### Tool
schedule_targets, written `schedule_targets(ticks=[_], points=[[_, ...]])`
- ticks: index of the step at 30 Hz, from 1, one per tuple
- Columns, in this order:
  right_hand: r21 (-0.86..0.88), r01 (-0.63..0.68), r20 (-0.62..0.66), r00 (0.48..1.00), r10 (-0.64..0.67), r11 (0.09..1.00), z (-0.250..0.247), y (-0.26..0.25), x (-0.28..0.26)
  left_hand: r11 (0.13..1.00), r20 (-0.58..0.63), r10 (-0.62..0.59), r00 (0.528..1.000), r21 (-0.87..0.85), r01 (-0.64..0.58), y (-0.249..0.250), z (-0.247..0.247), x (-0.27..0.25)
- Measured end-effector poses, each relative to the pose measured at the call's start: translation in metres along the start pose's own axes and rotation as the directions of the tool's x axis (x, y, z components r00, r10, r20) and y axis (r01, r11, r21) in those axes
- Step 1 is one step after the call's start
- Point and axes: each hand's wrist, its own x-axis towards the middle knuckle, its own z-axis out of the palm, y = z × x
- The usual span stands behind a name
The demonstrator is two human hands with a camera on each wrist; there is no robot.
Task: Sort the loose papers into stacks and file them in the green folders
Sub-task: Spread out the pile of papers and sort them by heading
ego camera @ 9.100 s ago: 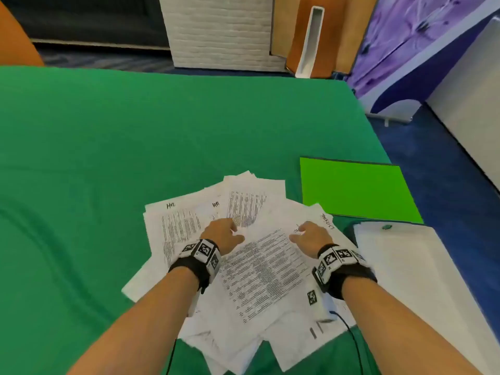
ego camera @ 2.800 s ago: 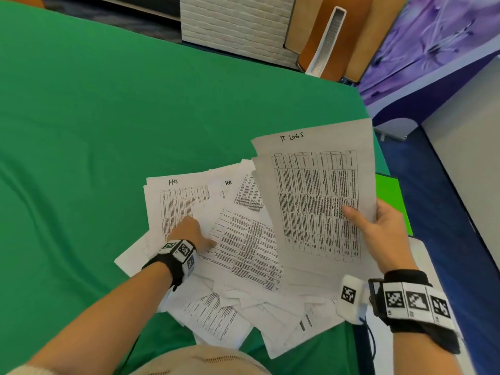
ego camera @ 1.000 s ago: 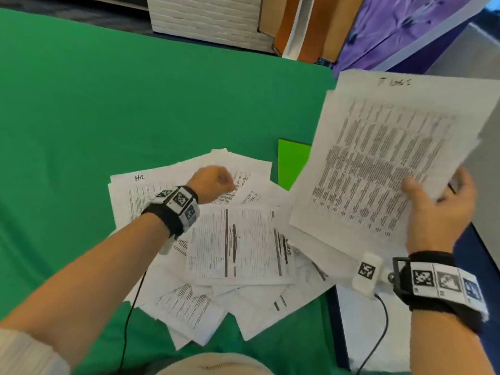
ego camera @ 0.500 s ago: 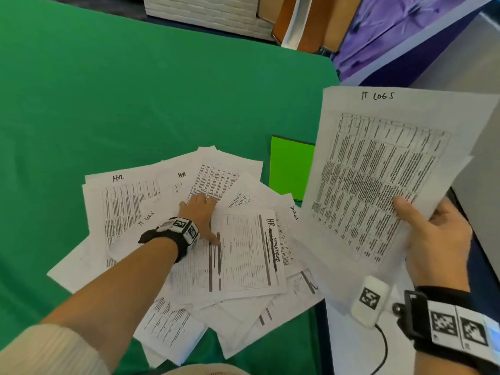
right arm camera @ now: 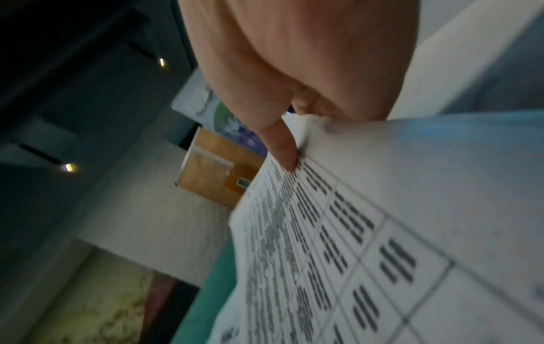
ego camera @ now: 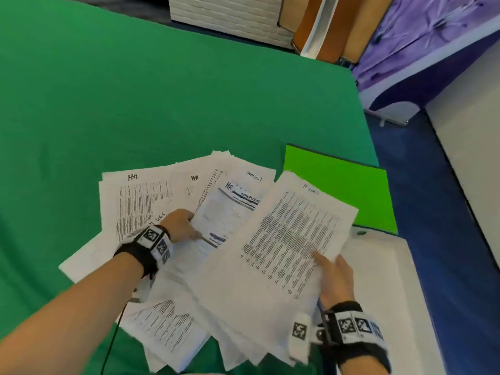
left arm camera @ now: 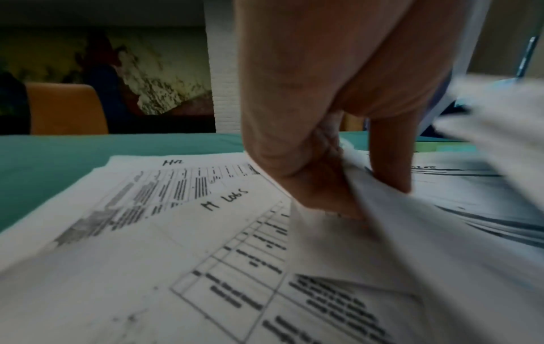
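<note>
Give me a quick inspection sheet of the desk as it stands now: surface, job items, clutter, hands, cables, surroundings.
Surface: green tablecloth, wrinkled at the left.
Job's things: loose papers fanned in an overlapping pile, some headed HR or IT Logs; one green folder lies closed beside them.
Clutter: white pad at the table's right edge; what it is cannot be told.
Hands: left hand pinches a sheet's edge in the pile; right hand holds IT Logs sheets raised over the pile.
Cables: black cable runs from the left wristband.
Surroundings: white brick wall, orange panels, blue floor.
</note>
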Motion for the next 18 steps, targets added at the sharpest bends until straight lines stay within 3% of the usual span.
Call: schedule_targets(ticks=[3,6,11,13,16,18], points=[[-0.132,-0.152,0.157,0.972,0.172,0.979,0.008,0.037,0.003,0.994,0.045,0.001,0.999,-0.111,0.004,-0.003,0.006,-0.004],[-0.164,-0.137,0.187,0.968,0.168,0.977,0.019,0.052,0.001,0.986,-0.045,0.041,0.998,-0.158,-0.047,0.013,0.015,-0.012],[-0.071,-0.140,0.290,0.944,0.154,0.988,0.028,0.049,-0.005,0.961,0.013,0.165,0.986,-0.226,-0.158,0.032,0.038,-0.023],[-0.052,-0.175,0.309,0.934,0.182,0.983,0.027,0.046,-0.005,0.939,0.038,0.238,0.971,-0.264,-0.220,0.038,0.044,-0.029],[-0.062,-0.233,0.299,0.923,0.241,0.970,0.018,0.046,-0.003,0.872,0.122,0.396,0.910,-0.360,-0.332,0.052,0.045,-0.039],[-0.032,-0.250,0.289,0.924,0.248,0.968,0.010,0.046,-0.002,0.830,0.184,0.427,0.885,-0.469,-0.303,0.058,0.038,-0.046]])
